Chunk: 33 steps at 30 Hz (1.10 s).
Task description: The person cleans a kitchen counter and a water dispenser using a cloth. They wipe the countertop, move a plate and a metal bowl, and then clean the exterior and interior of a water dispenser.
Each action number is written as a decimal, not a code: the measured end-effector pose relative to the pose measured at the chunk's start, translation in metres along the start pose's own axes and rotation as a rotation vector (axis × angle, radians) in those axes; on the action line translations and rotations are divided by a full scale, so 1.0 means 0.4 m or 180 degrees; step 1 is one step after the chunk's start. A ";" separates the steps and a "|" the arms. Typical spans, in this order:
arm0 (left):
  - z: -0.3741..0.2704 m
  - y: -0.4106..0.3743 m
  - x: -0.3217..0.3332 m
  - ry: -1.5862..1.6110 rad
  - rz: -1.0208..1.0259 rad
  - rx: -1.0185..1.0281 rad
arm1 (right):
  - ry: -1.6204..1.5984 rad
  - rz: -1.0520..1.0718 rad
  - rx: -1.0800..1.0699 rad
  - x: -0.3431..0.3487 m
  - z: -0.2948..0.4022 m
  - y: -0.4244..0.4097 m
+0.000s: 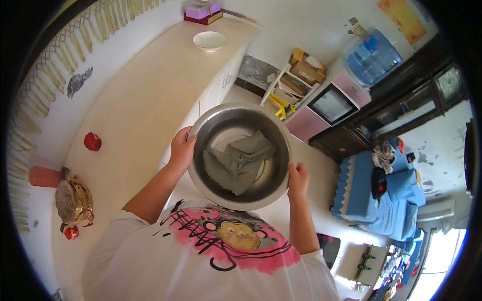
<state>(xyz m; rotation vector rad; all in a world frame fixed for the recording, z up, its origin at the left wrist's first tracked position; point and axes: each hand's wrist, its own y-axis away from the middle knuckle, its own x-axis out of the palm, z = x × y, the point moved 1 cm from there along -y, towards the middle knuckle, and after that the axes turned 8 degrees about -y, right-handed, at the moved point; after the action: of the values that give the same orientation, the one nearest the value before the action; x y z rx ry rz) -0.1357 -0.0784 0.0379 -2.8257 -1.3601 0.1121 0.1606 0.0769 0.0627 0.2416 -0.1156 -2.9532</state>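
A round stainless steel basin (205,190) is held up before my chest, off the countertop. Its rim is gripped on the left by my left hand (182,147), thumb over the edge. On the opposite side, my right hand (298,178) holds the rim, its fingers partly hidden behind the wall. Inside lies a crumpled grey-green cloth (241,161), folded over itself and covering much of the basin's bottom. Whether the cloth is wet I cannot tell.
A long pale countertop (150,86) runs along my left, bearing a white bowl (210,40), a red object (92,141) and a gold-wrapped item (81,199). Ahead right stand a storage rack (290,88) and a water dispenser (331,105). A blue-covered sofa (361,188) is at right.
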 end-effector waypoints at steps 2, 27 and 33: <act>-0.003 -0.067 -0.004 0.0185 -0.0301 -0.0214 | 0.0259 0.0217 -0.0177 0.070 0.026 -0.112; 0.163 -0.697 -0.222 -0.0354 -0.2258 -0.0487 | 0.1351 0.3058 -0.0078 1.040 0.085 -0.913; 0.141 -0.740 -0.220 -0.0863 -0.2693 -0.0986 | 0.1717 0.3243 -0.0446 1.164 0.120 -0.974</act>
<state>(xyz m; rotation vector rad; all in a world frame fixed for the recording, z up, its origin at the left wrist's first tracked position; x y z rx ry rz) -0.4253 0.0363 -0.0027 -2.2052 -2.6927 0.2983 -0.3651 0.3780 0.0026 0.6962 0.0389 -1.8078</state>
